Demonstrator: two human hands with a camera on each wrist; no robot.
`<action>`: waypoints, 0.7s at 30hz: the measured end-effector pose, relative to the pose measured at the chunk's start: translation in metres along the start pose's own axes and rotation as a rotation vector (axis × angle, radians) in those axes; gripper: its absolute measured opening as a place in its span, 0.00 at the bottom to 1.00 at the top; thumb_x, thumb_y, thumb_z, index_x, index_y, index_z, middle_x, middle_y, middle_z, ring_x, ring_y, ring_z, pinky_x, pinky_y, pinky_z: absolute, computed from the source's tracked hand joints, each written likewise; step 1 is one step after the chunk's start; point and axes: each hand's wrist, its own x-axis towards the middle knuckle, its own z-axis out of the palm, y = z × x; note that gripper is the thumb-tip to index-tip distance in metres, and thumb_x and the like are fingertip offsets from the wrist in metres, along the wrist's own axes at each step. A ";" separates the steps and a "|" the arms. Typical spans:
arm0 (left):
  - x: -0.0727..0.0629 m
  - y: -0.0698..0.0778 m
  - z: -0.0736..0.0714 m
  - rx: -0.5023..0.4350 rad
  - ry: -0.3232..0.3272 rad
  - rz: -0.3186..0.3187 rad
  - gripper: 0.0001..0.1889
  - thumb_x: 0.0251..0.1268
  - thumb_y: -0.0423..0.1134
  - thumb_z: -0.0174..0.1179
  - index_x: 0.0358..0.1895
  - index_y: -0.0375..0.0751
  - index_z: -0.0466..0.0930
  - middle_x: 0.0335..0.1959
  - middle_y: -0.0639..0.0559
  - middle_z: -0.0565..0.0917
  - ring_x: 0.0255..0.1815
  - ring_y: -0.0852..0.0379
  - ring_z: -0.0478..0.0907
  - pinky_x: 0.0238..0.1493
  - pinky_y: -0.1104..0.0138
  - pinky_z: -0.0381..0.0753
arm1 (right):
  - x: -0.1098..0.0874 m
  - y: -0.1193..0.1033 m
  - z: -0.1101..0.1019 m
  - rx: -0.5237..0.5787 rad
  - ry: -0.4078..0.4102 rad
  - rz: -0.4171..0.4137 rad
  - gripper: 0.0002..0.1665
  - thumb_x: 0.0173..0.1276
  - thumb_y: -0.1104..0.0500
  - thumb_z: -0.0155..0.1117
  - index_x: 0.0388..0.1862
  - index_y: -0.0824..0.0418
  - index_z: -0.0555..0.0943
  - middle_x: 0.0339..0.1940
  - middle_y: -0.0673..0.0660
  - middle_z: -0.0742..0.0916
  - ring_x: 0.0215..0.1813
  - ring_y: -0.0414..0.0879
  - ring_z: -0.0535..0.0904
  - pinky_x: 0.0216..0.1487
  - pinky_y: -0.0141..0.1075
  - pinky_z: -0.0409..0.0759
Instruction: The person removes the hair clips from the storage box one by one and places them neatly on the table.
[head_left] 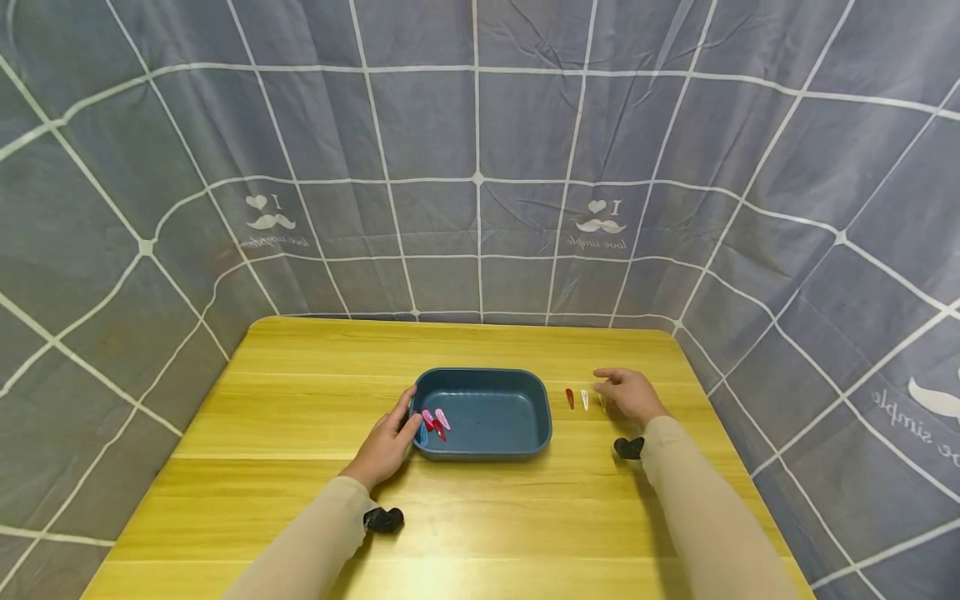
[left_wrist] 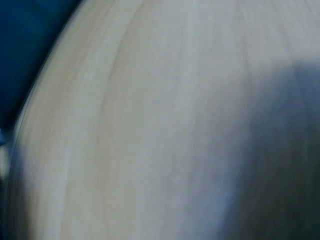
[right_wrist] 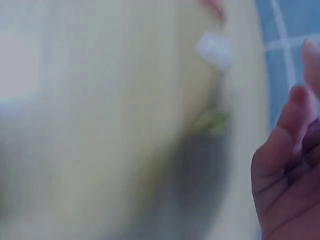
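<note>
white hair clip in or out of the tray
Out: the white hair clip lies on the tabletop, right of the dark-blue tray.

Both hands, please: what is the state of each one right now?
Left hand: open, touching the left end of the blue tray.
Right hand: open, nothing visibly held, near the yellow clip.
</note>
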 end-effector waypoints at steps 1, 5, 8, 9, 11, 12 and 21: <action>0.000 0.000 0.000 0.002 0.003 0.002 0.31 0.87 0.54 0.47 0.86 0.66 0.51 0.82 0.42 0.66 0.79 0.31 0.65 0.76 0.31 0.61 | 0.001 -0.009 0.001 -0.022 0.000 -0.023 0.27 0.80 0.52 0.64 0.72 0.62 0.79 0.61 0.66 0.86 0.64 0.63 0.80 0.63 0.54 0.80; 0.001 0.000 0.000 0.011 0.007 0.014 0.31 0.87 0.54 0.47 0.86 0.64 0.51 0.83 0.42 0.66 0.79 0.30 0.65 0.76 0.31 0.61 | 0.003 -0.055 0.011 -0.094 -0.031 -0.131 0.26 0.79 0.55 0.66 0.71 0.63 0.80 0.53 0.62 0.88 0.58 0.58 0.83 0.62 0.55 0.81; 0.001 0.000 -0.001 0.013 0.002 0.013 0.31 0.87 0.54 0.46 0.86 0.65 0.51 0.83 0.42 0.66 0.79 0.29 0.64 0.76 0.30 0.61 | 0.001 -0.091 0.025 -0.112 -0.094 -0.195 0.25 0.78 0.54 0.66 0.71 0.60 0.81 0.57 0.61 0.89 0.43 0.57 0.87 0.44 0.50 0.87; 0.001 0.000 -0.001 0.014 0.001 0.012 0.31 0.87 0.54 0.46 0.86 0.65 0.51 0.83 0.42 0.66 0.79 0.30 0.65 0.76 0.31 0.61 | 0.001 -0.102 0.031 -0.129 -0.113 -0.215 0.25 0.78 0.54 0.67 0.71 0.57 0.81 0.58 0.61 0.89 0.44 0.56 0.88 0.42 0.49 0.88; 0.001 0.000 -0.001 0.014 0.000 0.011 0.31 0.87 0.54 0.46 0.86 0.65 0.51 0.83 0.42 0.66 0.79 0.30 0.65 0.76 0.31 0.61 | -0.001 -0.125 0.044 -0.151 -0.168 -0.265 0.24 0.77 0.55 0.68 0.70 0.57 0.82 0.62 0.62 0.88 0.46 0.57 0.89 0.42 0.49 0.89; 0.001 0.000 -0.001 0.014 0.001 0.009 0.31 0.87 0.55 0.46 0.86 0.65 0.51 0.83 0.42 0.66 0.79 0.30 0.65 0.76 0.31 0.61 | -0.001 -0.135 0.051 -0.164 -0.198 -0.290 0.24 0.77 0.56 0.68 0.70 0.57 0.82 0.63 0.62 0.88 0.47 0.57 0.89 0.43 0.49 0.89; 0.000 -0.001 0.001 0.009 -0.008 0.004 0.31 0.87 0.56 0.46 0.86 0.67 0.50 0.83 0.42 0.66 0.79 0.31 0.65 0.75 0.29 0.62 | 0.009 -0.184 0.118 -0.316 -0.412 -0.488 0.23 0.74 0.57 0.72 0.66 0.56 0.86 0.62 0.54 0.89 0.55 0.46 0.86 0.54 0.39 0.86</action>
